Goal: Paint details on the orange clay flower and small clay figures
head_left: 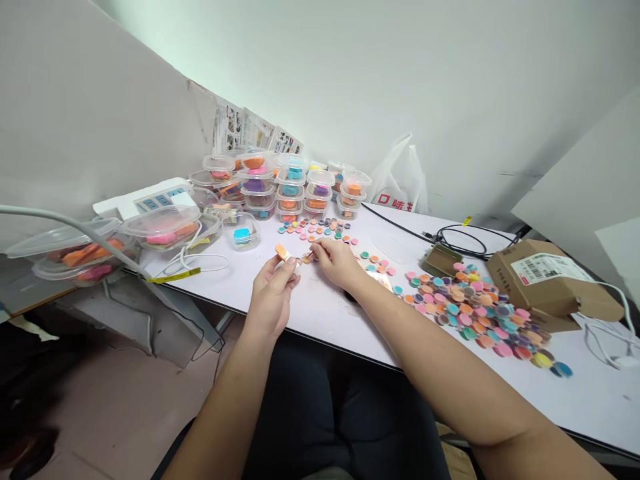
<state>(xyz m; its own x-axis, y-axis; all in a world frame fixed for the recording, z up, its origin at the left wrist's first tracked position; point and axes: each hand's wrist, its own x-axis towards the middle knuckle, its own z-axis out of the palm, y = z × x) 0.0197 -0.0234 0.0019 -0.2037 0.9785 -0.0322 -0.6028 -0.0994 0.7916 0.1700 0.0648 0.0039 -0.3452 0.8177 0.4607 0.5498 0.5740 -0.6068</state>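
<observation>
Between the thumb and fingers of my left hand (274,291) is a small orange and white piece (283,252), raised above the white table (320,303). Close to its right, my right hand (336,259) is pinched on a thin brownish tool (309,255), whose tip points toward the left hand. The two hands are near each other but apart. Behind them lie scattered small coloured discs (325,227). A dark round object (351,296) is partly hidden under my right forearm.
Stacked clear tubs (291,190) of coloured clay stand at the back. A large pile of coloured discs (470,307) and a cardboard box (550,277) are right, near a black cable (465,250). Wider tubs (165,230) and a power strip (145,198) sit left.
</observation>
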